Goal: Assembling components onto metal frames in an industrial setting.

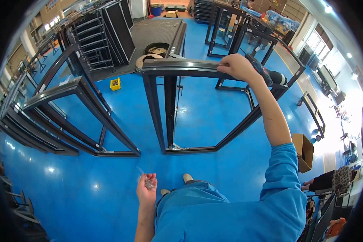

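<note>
My left hand (146,192) is held low in front of my body, palm up. Its fingers curl round a small clear plastic bag (148,183) of tiny metallic pieces, too small to name for certain. My right arm reaches forward to an upright dark metal window frame (177,64). On its top rail, toward the right end, the fingertips of my right hand (237,67) are pinched together. Whatever sits between them, if anything, is hidden. Just right of that hand, a cordless drill (262,71) lies at the frame's top right corner.
More dark frames (80,86) stand upright at the left. A yellow bin (115,84) of small parts sits on the blue floor. Coiled strip (156,49) lies on a grey mat behind. At the right are an open cardboard box (303,153) and another person (326,181).
</note>
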`<action>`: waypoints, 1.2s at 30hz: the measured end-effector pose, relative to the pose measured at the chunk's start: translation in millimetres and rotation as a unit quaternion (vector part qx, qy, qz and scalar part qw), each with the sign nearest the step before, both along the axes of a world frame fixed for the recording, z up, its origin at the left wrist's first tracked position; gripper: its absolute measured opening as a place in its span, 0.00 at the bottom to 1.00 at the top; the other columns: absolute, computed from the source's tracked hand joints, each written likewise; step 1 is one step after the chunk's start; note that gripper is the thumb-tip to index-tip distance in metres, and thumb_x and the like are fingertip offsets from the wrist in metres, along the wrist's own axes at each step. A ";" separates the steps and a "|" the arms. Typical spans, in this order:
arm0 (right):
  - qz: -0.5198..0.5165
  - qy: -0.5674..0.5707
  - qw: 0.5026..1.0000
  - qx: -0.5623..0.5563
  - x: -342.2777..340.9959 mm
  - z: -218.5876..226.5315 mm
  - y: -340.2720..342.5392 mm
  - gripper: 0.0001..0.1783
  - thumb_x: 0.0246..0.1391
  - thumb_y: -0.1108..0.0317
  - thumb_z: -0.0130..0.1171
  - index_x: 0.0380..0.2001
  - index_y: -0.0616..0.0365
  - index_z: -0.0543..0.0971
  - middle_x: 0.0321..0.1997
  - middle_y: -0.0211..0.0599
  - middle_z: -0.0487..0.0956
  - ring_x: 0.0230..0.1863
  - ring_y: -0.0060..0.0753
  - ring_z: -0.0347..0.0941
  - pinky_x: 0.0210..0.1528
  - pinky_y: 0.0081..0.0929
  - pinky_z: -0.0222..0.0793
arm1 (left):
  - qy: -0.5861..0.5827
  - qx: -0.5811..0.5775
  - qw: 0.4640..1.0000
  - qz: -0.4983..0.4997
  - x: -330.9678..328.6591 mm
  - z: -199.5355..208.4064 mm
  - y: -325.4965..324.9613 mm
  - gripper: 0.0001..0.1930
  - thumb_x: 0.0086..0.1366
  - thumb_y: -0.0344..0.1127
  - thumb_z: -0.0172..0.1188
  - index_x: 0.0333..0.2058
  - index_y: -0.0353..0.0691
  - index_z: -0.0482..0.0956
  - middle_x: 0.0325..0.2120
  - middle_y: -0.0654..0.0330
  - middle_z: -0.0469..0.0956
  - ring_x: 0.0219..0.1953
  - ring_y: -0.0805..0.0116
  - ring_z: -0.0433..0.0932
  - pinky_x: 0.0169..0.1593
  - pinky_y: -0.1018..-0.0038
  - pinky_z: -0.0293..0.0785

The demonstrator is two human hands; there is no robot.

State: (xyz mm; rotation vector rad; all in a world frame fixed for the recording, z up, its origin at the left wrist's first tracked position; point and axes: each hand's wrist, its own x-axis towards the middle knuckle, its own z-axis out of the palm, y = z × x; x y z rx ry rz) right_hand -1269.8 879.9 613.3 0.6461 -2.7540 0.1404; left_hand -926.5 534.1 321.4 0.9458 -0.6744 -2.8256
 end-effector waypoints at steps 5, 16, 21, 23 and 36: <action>-0.054 -0.070 0.986 -0.143 10.3 27.3 -3.9 0.11 0.57 0.68 0.56 0.37 0.61 0.84 0.28 0.33 0.80 0.28 0.27 0.70 0.35 0.23 0.66 | -0.023 0.015 0.998 0.051 24.5 -15.0 -26.5 0.08 0.72 0.36 0.56 0.40 0.37 0.74 0.36 0.56 0.79 0.42 0.61 0.80 0.38 0.74 0.80; 0.232 -0.233 0.895 -0.301 63.4 -13.9 -171.2 0.16 0.57 0.76 0.52 0.48 0.62 0.79 0.25 0.31 0.79 0.28 0.19 0.71 0.36 0.16 0.64 | -0.061 0.027 0.978 0.197 101.2 -41.4 -69.2 0.07 0.71 0.35 0.55 0.37 0.37 0.75 0.31 0.57 0.78 0.37 0.61 0.81 0.34 0.73 0.80; 0.235 -0.334 0.873 -0.266 84.7 -26.6 -269.2 0.10 0.57 0.70 0.59 0.41 0.61 0.82 0.26 0.31 0.80 0.27 0.17 0.69 0.32 0.17 0.63 | -0.066 0.057 0.969 0.232 119.6 -49.4 -88.7 0.07 0.71 0.35 0.55 0.37 0.38 0.75 0.31 0.57 0.79 0.37 0.61 0.82 0.33 0.73 0.80; 0.306 -0.297 0.879 -0.212 80.4 -30.5 -311.1 0.09 0.57 0.68 0.62 0.35 0.63 0.83 0.29 0.32 0.81 0.29 0.18 0.68 0.34 0.18 0.64 | -0.051 0.066 0.964 0.252 126.3 -52.8 -99.7 0.07 0.71 0.36 0.55 0.38 0.38 0.75 0.31 0.57 0.79 0.37 0.61 0.82 0.33 0.72 0.80; 0.421 -0.090 0.880 -0.202 -49.3 -5.5 -649.7 0.11 0.44 0.64 0.65 0.29 0.60 0.85 0.26 0.37 0.81 0.28 0.35 0.76 0.35 0.30 0.73 | -0.029 -0.040 0.982 0.183 65.8 19.2 -191.3 0.10 0.72 0.39 0.54 0.41 0.39 0.77 0.33 0.58 0.81 0.35 0.64 0.82 0.33 0.73 0.78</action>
